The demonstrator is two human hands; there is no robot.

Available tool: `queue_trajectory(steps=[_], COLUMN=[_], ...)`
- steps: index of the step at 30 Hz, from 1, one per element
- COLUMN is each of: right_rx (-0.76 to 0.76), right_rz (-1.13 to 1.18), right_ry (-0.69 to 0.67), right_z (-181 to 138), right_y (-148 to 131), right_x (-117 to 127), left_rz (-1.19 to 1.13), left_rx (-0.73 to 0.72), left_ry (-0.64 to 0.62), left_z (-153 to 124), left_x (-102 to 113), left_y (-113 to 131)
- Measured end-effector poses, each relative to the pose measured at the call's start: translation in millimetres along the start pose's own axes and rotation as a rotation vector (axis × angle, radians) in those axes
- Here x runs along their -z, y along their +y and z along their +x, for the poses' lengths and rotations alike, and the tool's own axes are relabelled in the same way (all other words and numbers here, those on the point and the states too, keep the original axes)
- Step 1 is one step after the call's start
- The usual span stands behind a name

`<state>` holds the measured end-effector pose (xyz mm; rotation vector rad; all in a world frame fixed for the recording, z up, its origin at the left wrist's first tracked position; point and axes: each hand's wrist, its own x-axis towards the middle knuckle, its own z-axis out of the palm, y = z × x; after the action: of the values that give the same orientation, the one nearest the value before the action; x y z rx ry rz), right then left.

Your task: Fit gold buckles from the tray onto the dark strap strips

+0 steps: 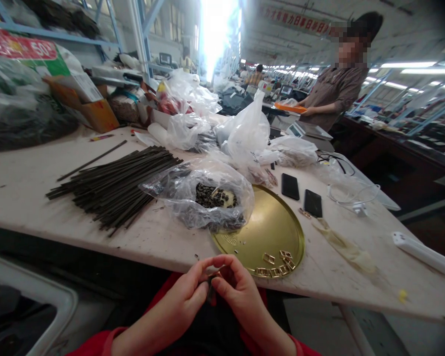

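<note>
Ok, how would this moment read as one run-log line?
left hand, right hand: hold small dark piece | gold-coloured buckles: on round tray | dark strips: piled on table

Two hands [189, 288], one tray [267, 222], two phones [289, 186], one power strip [424, 253], and dark strips [120, 180], buckles [275, 271] too bunched to count!

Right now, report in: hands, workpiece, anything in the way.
Left hand and right hand together, pinching small dark piece, partly hidden. Gold-coloured frames on round tray beyond. Plastic bag covers part of tray's left side.
</note>
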<state>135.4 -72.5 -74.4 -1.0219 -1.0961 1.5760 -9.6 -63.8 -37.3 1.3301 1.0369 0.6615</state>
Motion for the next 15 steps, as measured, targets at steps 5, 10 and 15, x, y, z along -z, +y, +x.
queue_trajectory(steps=[5, 10, 15], right_rx=[-0.022, -0.013, -0.002], right_rz=[0.045, -0.095, -0.1], right_ry=[0.04, 0.115, 0.104], right_z=[-0.6, -3.7, -5.2], right_y=[-6.0, -6.3, -9.5], right_x=[-4.5, -11.5, -22.1], left_rz=[0.005, 0.038, 0.055], left_rx=[0.082, 0.012, -0.078], left_ry=[0.007, 0.024, -0.061], left_z=[-6.1, -13.1, -16.7], left_x=[-1.3, 5.1, 14.2], left_y=[-1.2, -11.4, -15.5])
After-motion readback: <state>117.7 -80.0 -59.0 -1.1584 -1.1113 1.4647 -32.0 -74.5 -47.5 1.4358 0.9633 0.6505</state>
